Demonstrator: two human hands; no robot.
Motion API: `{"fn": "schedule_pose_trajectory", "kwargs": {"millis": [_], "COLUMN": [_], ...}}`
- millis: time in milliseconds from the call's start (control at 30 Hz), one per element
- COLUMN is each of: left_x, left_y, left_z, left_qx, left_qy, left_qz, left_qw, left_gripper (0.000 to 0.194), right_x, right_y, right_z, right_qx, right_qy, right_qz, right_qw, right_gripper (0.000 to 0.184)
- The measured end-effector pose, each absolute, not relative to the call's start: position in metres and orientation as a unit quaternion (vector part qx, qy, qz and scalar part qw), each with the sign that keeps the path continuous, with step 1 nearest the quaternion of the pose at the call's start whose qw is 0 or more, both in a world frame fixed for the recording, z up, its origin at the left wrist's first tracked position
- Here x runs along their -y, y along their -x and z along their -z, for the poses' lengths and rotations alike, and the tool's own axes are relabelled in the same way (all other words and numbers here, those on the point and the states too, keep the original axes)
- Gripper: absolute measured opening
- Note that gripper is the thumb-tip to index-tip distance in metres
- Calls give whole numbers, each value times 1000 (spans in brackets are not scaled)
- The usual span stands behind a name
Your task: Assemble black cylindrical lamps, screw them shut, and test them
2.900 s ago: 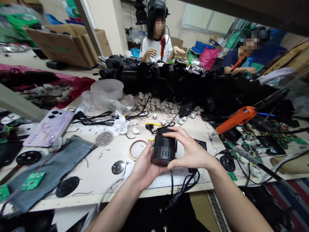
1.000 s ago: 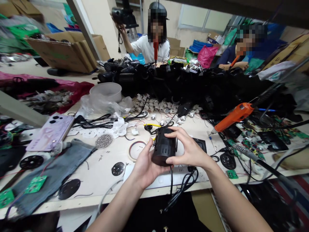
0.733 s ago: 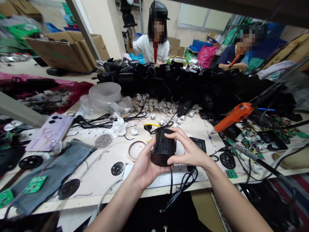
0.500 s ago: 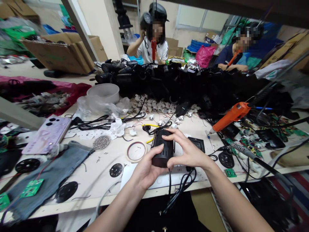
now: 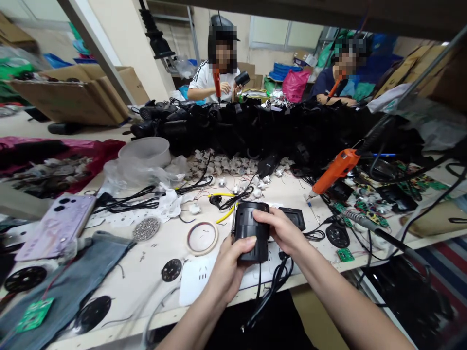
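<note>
Left hand (image 5: 229, 265) and right hand (image 5: 286, 231) clasped around black housing (image 5: 248, 227), its underside hidden

The left hand's (image 5: 229, 265) fingers disappear beneath a black cylindrical housing (image 5: 251, 228), which also blocks part of the right hand (image 5: 288, 233); the bottom edge crops both forearms (image 5: 199, 316). Hands and housing cover the middle of a white power strip (image 5: 191, 284). A heap of black parts (image 5: 233, 124), too dark to separate piece from piece, conceals the lower bodies of co-workers in white (image 5: 204, 80) and navy (image 5: 323, 81). The left edge cuts off a denim cloth (image 5: 69, 287).
</note>
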State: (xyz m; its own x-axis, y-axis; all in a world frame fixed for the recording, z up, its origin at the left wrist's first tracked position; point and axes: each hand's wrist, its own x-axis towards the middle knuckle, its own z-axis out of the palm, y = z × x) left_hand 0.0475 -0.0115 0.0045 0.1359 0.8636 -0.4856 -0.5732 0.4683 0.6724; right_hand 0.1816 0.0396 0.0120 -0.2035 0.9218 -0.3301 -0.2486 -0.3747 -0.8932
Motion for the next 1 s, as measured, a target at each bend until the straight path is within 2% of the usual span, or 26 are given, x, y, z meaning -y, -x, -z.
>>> {"fn": "schedule_pose_trajectory", "kwargs": {"millis": [200, 300, 367, 433, 500, 567, 667, 767, 900, 1000], "left_x": [17, 16, 13, 9, 5, 1, -4, -8, -11, -10], "left_y": [-55, -55, -54, -52, -50, -48, -45, -43, -39, -40], "left_z": [-7, -8, -8, -7, -7, -9, -15, -20, -19, -14], "left_qx": [-445, -445, -443, -439, -437, -431, -412, -396, -362, -369], "left_qy": [-160, -152, -132, -100, -69, -54, -54, -43, -45, -51], "left_qz": [-476, -470, -451, -429, -419, -425, -439, -439, -403, -413], "left_qw": [741, 747, 764, 783, 793, 794, 797, 805, 839, 831], "left_gripper": [41, 30, 25, 24, 25, 23, 22, 30, 58, 57], "right_x": [-38, -37, -38, -39, -39, -38, -34, -32, -35, -37], "right_y": [-185, -189, -191, -193, -195, -198, -201, -203, -206, -206], "right_z": [-12, -15, -14, -11, -11, -15, -25, -32, -32, -31], "right_qx": [335, 330, 340, 385, 474, 589, 737, 800, 805, 799], "right_qy": [474, 486, 511, 551, 574, 556, 486, 449, 461, 463], "right_qz": [-687, -700, -687, -641, -557, -451, -349, -318, -300, -307], "right_qw": [437, 406, 388, 370, 368, 375, 314, 241, 223, 232], "right_gripper": [30, 39, 51, 63, 66, 66, 85, 93, 92, 87]}}
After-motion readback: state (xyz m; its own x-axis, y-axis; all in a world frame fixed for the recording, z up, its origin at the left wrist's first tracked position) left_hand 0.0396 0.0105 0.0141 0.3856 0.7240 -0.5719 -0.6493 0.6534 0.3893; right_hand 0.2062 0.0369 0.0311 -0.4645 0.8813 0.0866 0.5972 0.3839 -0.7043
